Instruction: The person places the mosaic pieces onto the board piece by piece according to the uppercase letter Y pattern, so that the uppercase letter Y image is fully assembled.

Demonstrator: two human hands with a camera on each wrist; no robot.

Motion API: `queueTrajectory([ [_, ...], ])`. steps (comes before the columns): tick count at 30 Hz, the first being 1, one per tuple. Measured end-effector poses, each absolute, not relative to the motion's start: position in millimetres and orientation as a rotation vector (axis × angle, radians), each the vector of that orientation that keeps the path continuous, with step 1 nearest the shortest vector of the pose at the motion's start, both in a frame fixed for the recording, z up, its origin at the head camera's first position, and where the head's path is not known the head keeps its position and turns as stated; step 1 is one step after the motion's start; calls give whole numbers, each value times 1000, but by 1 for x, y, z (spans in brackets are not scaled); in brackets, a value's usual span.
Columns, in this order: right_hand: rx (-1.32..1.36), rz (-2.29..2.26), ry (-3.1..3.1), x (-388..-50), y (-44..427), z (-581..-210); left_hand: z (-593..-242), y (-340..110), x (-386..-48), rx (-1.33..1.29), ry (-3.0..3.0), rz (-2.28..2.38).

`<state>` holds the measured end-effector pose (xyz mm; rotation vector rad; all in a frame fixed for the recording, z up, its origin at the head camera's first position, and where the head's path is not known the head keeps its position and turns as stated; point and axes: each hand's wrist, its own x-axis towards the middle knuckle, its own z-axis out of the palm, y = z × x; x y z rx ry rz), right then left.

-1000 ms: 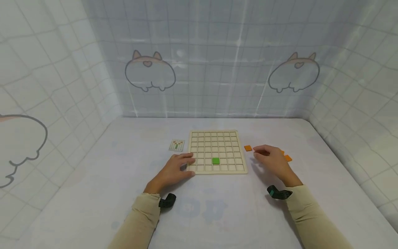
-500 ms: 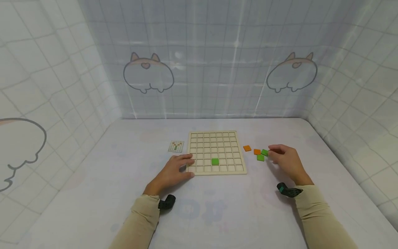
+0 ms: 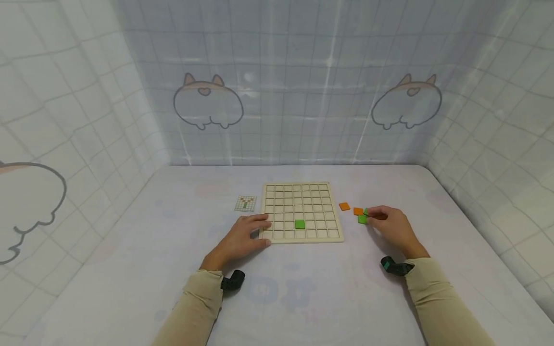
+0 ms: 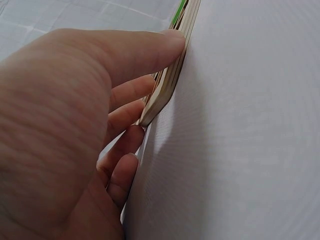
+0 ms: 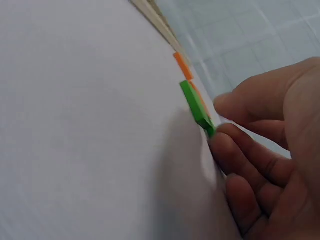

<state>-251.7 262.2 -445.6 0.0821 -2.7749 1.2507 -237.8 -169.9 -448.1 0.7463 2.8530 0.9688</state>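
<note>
A cream square board (image 3: pixel 307 240) with a grid of recessed squares lies on the table, a green tile (image 3: pixel 300 224) in one square of its lower part. My left hand (image 3: pixel 242 236) rests on the board's near left corner. In the left wrist view its thumb (image 4: pixel 167 47) lies along the board's edge, with the fingers farther back. My right hand (image 3: pixel 395 230) is over the loose tiles right of the board. Its fingertips touch or nearly touch a green tile (image 3: pixel 362 219); another green tile behind is partly hidden. In the right wrist view the thumb stands apart from the green tile (image 5: pixel 195 105).
Two orange tiles, one (image 3: pixel 344 206) near the board and one (image 3: pixel 358 211) beside the green ones, lie on the white-covered table (image 3: pixel 277 312). A small pattern card (image 3: pixel 245 203) lies left of the board. Printed sheet walls enclose the back and sides.
My right hand first moved right, uncovering an orange tile and the green tiles, then came slightly back left onto the green ones. The left hand stays on the board.
</note>
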Motion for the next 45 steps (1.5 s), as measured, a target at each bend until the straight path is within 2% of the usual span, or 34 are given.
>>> queueTrajectory([
  [45, 79, 1036, -2901, -255, 249, -443, -449, -171, -238, 775, 2849, 977],
])
